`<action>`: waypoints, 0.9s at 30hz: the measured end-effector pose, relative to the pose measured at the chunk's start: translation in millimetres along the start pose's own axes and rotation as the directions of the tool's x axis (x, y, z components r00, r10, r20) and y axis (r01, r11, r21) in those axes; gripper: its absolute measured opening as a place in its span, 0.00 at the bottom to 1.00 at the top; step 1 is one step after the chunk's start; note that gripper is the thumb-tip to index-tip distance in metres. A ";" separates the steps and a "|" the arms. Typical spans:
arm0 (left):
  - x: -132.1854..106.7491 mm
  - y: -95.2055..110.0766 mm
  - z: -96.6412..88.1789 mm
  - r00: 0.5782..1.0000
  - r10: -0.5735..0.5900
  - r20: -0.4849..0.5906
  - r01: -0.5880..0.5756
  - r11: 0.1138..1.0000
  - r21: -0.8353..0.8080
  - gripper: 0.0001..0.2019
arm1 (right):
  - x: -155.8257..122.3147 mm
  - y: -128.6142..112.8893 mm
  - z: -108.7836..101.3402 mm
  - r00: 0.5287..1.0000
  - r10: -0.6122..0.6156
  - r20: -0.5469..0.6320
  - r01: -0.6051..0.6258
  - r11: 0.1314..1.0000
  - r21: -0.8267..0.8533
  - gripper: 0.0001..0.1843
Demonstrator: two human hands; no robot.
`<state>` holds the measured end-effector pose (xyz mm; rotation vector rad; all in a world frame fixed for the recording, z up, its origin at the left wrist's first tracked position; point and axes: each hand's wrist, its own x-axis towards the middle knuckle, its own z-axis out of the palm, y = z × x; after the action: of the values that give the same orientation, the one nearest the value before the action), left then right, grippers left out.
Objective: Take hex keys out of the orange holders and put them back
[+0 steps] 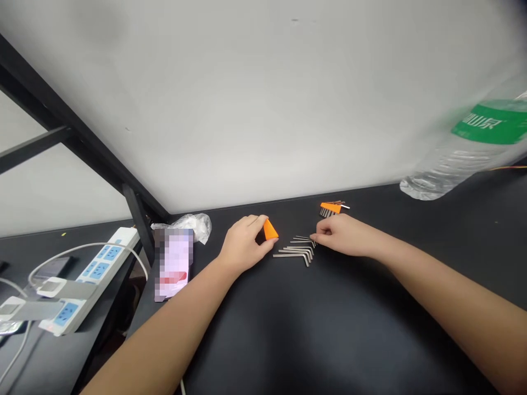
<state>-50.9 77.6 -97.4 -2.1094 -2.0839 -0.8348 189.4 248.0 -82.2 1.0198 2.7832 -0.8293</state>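
My left hand (245, 241) grips an orange hex key holder (270, 230), a wedge-shaped plastic piece, between thumb and fingers. To its right, several L-shaped hex keys (294, 251) lie in a row on the black table, long arms pointing left and short bent ends at the right. My right hand (335, 236) is closed in a pinch at the far end of this row, its fingertips on the short end of a small hex key (305, 237). Behind the right hand sits a second orange holder (330, 208) with several keys in it, partly covered by the hand.
A phone (175, 266) and a crumpled clear plastic bag (197, 225) are at the left, beside a black metal frame (82, 131). Further left lies a white power strip (96, 280) with cables. A large clear bottle with a green label (489, 123) stands at the right against the wall.
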 end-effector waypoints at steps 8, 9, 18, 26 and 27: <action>0.7 0.3 0.6 1.000 -0.007 0.018 0.007 1.000 -0.002 0.20 | -6.9 -7.4 5.3 0.971 -0.173 -0.164 0.155 0.981 -0.117 0.21; 0.6 0.1 1.0 1.000 -0.004 0.017 0.004 1.000 0.001 0.21 | -10.1 -12.0 8.0 0.971 -0.185 -0.154 0.166 0.978 -0.125 0.24; -1.0 -0.7 3.4 1.000 -0.009 0.022 0.009 1.000 0.008 0.22 | -27.0 -46.8 24.2 0.954 -0.286 -0.090 0.262 0.942 -0.211 0.06; 1.0 3.4 -0.3 0.992 -0.010 0.123 0.005 0.999 0.039 0.22 | -13.9 -27.2 21.5 0.924 -0.364 -0.118 0.338 0.921 -0.194 0.07; 1.3 3.7 -0.5 0.992 -0.013 0.128 0.006 0.999 0.049 0.22 | -12.1 -24.3 21.5 0.920 -0.371 -0.128 0.343 0.918 -0.200 0.07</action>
<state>-47.6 78.3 -95.2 -2.1841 -2.1529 -0.6587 181.2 214.6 -86.4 0.5800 3.1719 -0.5323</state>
